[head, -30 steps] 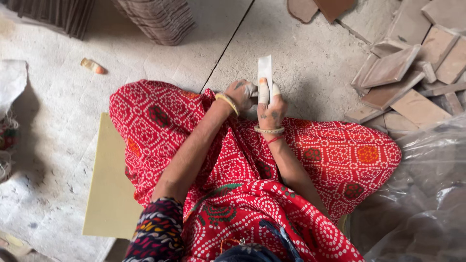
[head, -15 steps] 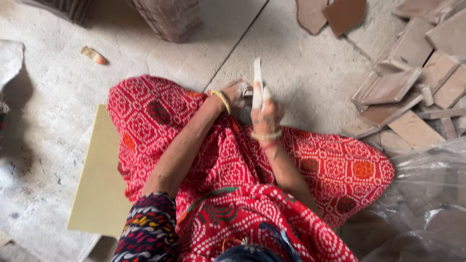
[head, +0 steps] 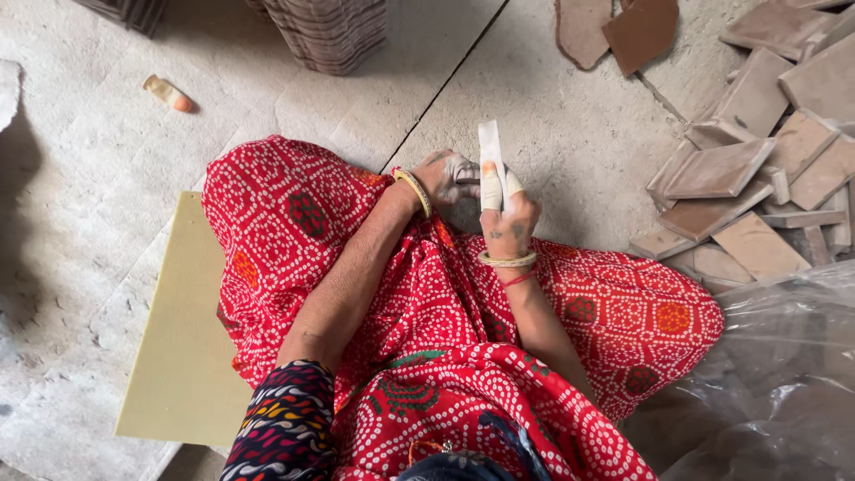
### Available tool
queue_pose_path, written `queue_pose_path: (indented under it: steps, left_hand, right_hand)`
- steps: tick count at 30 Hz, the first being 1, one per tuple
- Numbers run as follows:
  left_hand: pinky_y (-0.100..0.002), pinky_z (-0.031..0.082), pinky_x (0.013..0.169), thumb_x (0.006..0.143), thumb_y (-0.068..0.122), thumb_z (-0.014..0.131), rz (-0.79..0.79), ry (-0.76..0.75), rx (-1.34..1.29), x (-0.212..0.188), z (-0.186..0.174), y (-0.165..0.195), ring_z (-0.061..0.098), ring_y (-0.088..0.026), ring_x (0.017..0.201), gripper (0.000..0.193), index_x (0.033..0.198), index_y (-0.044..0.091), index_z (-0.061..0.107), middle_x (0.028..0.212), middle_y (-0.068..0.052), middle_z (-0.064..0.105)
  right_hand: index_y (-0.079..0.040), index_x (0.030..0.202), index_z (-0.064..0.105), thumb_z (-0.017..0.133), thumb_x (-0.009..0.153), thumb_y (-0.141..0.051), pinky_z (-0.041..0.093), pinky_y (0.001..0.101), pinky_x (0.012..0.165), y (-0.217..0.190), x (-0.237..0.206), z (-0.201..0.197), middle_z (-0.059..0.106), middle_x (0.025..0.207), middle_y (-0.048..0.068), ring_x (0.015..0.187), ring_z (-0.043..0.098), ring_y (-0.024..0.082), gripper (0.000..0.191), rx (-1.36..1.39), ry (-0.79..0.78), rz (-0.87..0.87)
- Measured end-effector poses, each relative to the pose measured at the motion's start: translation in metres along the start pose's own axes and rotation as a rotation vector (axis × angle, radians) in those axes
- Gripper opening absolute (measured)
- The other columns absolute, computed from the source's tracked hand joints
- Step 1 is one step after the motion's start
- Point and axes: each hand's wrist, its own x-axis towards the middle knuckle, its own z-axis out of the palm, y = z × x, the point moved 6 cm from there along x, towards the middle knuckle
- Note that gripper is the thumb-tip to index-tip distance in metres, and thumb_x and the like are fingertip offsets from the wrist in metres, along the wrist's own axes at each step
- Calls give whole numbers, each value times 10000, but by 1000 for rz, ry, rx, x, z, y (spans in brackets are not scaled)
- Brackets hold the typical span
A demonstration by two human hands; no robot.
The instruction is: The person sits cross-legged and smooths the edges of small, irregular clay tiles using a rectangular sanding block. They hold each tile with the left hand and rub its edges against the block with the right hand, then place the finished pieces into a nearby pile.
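Note:
I sit on the floor in a red patterned garment (head: 427, 294). My right hand (head: 506, 216), with taped fingertips, grips a thin pale flat tile (head: 489, 153) held upright on edge in front of my knees. My left hand (head: 450, 175), dusty and wearing a yellow bangle, rests against the lower left side of the same tile; its fingers are partly hidden behind it.
A heap of brown clay tiles (head: 757, 169) lies at the right, two broken pieces (head: 614, 31) beyond. Stacked tiles (head: 325, 31) stand at the top. A yellow board (head: 183, 338) lies under me at left, clear plastic sheet (head: 784, 374) at right, a small capped tube (head: 167, 93) at far left.
The view has shifted slightly; both hands stay on the pale tile, which now stands a little more edge-on than a second ago.

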Motion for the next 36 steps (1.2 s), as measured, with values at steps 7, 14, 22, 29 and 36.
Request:
queue_pose_path:
  steps: [7,14,22,29,36]
  left_hand:
    - [-435,515,954,916,330,770,4,-6,72,3,1,-4,662,-302,992,262,1112,177,688,1008,-73,695]
    - [-488,410,1057,817,260,797,-182,-52,26,4,13,-6,584,-363,1097,439,1207,137,638,1097,-140,682]
    - [-467,421,1089,801,270,776,-227,-58,109,4,17,-9,625,-300,1131,497,1269,167,644,1164,-89,704]
    - [-441,466,1039,876,221,710,-318,-51,-25,1,4,1,678,-272,975,439,1312,237,667,986,-79,742]
    - [-402,493,1049,870,243,725,-439,-36,96,3,29,-1,672,-252,1027,283,1139,162,687,1036,-71,733]
  right_hand:
    - [-14,1171,774,653,1037,-205,434,403,455,-11,6,12,666,602,134,447,621,242,263,-162,-26,41]
    - [-55,1171,753,658,1058,-227,488,385,512,-9,19,11,692,697,144,582,689,264,226,-198,-76,51]
    - [-57,1184,773,641,1044,-207,479,392,481,-1,17,14,681,628,119,492,641,232,244,-229,-97,70]
    - [25,1094,721,632,1050,-218,432,243,325,32,22,0,655,691,64,469,607,123,262,351,-122,692]
    - [-13,1185,729,619,1051,-157,432,267,398,12,8,8,656,655,78,472,598,131,225,161,-187,400]
